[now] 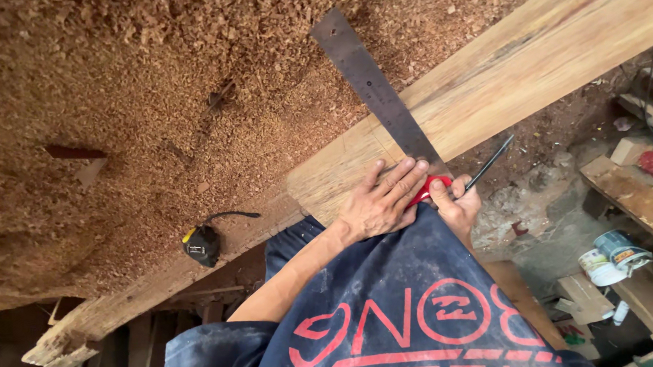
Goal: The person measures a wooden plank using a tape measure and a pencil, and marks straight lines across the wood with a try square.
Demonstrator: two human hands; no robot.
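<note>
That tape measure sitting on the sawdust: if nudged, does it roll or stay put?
The tape measure probably stays put: it seems to lie flat on its side in loose sawdust, which should damp sliding. Compact case, likely dense for its size. Its thin black strap looks floppy and could snag.

Beyond the hands [409, 201] the steel square [377, 91] crosses the plank [529, 68]; to their right its top lies bare. Left, the sawdust-covered table [114, 105] is open apart from a tape measure [202, 246] near its edge.
</note>
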